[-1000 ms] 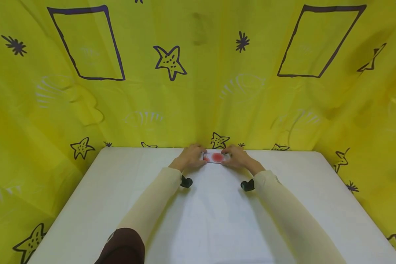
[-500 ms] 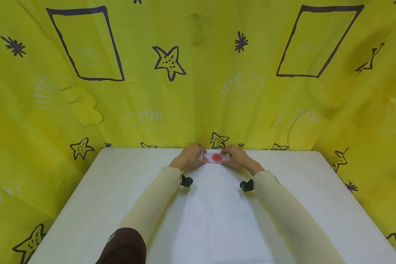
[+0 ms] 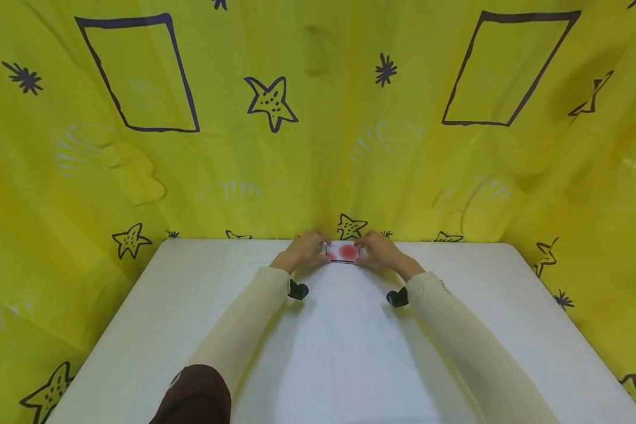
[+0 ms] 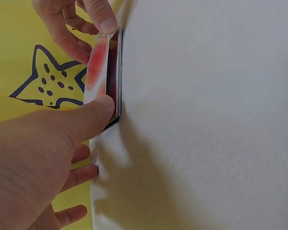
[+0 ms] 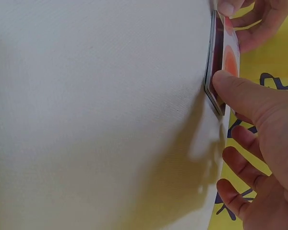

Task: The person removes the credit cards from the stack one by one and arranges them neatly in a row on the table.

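Two-handed hold at the far edge of the table [image 3: 339, 341]; a red-spotted white cover [image 3: 348, 252] sits at centre over a dark slab [image 4: 113, 74], a gap showing along its near side; the left hand [image 3: 306, 250] pinches the left end and the right hand [image 3: 378, 250] the right, thumbs near, the lower fingers loosely spread; uneven thumb pressure might skew the cover against the slab; a slackened pinch could let either piece slip over the far edge.
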`<action>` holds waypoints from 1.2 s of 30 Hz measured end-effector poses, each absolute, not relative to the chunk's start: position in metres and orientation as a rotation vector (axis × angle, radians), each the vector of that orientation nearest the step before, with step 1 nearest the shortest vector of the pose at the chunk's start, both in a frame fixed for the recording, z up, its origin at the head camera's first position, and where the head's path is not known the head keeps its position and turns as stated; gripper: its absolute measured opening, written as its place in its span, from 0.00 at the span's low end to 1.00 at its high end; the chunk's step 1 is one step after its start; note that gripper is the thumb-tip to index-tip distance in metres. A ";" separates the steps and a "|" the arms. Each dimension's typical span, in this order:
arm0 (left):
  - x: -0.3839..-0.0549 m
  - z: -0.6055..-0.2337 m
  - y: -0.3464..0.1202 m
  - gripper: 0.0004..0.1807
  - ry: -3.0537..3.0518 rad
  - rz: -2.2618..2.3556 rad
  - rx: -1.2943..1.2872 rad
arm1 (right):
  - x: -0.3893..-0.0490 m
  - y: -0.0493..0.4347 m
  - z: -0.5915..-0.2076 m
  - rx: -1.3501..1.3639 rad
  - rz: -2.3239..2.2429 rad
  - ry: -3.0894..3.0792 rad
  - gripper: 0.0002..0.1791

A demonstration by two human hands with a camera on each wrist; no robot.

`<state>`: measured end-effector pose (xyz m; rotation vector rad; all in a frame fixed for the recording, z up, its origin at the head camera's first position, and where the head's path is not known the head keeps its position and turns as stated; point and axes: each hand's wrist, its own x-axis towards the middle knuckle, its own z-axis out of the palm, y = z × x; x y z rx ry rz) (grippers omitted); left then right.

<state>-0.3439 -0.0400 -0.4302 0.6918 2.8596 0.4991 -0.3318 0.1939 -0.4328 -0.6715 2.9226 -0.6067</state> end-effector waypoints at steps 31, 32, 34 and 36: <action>-0.336 -0.410 -0.082 0.26 2.858 0.526 0.964 | -0.329 0.176 -0.417 -0.853 -0.778 2.909 0.25; -0.335 -0.410 -0.086 0.26 2.863 0.528 0.976 | -0.328 0.173 -0.416 -0.855 -0.790 2.905 0.25; -0.333 -0.408 -0.093 0.25 2.870 0.536 0.994 | -0.328 0.168 -0.415 -0.863 -0.810 2.899 0.25; -0.332 -0.408 -0.101 0.25 2.880 0.537 1.013 | -0.327 0.161 -0.415 -0.858 -0.829 2.889 0.25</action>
